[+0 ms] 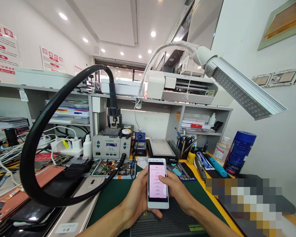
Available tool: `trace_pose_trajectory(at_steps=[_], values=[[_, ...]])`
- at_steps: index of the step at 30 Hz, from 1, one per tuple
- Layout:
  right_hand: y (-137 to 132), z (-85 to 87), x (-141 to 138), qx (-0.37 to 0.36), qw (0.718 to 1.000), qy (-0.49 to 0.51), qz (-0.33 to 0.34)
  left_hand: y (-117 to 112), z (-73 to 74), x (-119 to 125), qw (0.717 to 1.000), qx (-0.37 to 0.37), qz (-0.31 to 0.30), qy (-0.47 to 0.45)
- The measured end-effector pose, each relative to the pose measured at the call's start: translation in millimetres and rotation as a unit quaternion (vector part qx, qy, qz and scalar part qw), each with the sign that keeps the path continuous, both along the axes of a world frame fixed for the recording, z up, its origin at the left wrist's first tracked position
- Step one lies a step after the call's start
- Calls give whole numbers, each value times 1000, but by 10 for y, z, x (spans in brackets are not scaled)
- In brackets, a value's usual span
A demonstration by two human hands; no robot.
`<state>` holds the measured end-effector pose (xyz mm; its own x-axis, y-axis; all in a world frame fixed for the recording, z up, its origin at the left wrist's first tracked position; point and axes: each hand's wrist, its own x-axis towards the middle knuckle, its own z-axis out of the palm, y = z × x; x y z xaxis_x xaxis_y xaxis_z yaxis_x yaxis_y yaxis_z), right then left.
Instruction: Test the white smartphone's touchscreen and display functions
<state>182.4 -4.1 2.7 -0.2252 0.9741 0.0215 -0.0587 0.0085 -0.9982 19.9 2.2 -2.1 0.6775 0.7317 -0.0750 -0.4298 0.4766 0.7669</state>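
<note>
A white smartphone (158, 183) with a lit pink screen is held upright over the green work mat (113, 200). My left hand (135, 202) wraps around its left edge and back, the thumb under its lower end. Beside it, my right hand (179, 194) supports the phone's right edge, and its thumb presses on the screen near the middle.
A thick black hose (37, 138) loops from the hot-air rework station (111, 145) across the left. Phones and phone parts (64, 197) cover the left bench. An LED desk lamp (244, 89) hangs at upper right. A blue can (239, 152), tools and a bottle stand right.
</note>
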Motion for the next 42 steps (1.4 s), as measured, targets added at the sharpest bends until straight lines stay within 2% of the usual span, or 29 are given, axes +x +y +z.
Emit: trace_pose_trajectory(at_steps=[36, 42], values=[[37, -61, 51, 3, 1000, 0, 9, -9, 20, -1, 1000, 6, 0, 5], [11, -21, 44, 9, 1000, -12, 14, -21, 24, -14, 1000, 9, 5, 9]])
